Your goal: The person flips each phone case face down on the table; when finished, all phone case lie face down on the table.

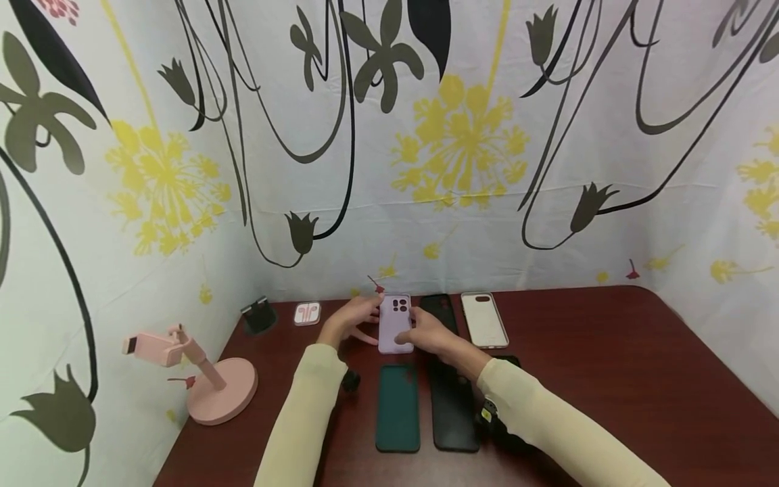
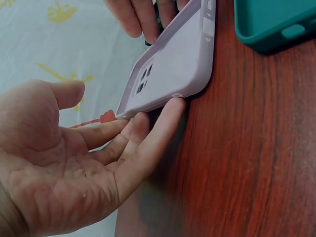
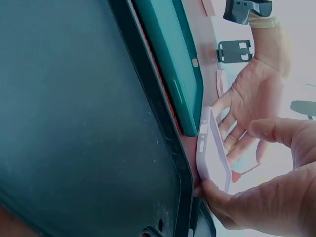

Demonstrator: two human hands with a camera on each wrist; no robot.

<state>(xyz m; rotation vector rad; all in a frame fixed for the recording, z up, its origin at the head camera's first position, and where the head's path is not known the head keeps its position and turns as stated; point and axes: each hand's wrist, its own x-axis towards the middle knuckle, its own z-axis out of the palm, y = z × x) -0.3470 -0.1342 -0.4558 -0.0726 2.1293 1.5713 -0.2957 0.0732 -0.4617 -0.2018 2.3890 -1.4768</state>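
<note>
**Left hand (image 1: 349, 321) and right hand (image 1: 429, 333) meet a lilac phone case (image 1: 389, 336), neither closed on it**

The left hand is well spread: its long fingers reach out almost straight, tips against the case's left side, while the thumb stands apart. The right hand is wide too; a finger touches the right side and another digit is held above the case, apart from it in the right wrist view. The lilac case sits near the table's far edge, hollow face up; whether it lies fully flat I cannot tell.

Count: one lilac case, one dark green phone case (image 1: 397, 409), one white phone case (image 1: 485, 323) and at least two black phone cases, a front one (image 1: 455, 419) and a back one (image 1: 433, 304). A dark edge (image 1: 510, 360) shows beyond the right forearm; what it belongs to is hidden. There is one square earphone box (image 1: 307, 314), one black folding stand (image 1: 260, 316) and one pink phone stand (image 1: 211, 373).

The reddish-brown table (image 1: 596, 372) ends at a floral cloth (image 1: 389, 237) just behind the lilac case, so room there is tight. The green case lies just in front and the back black case close on the right. Broad bare wood stretches right of the white case.
</note>
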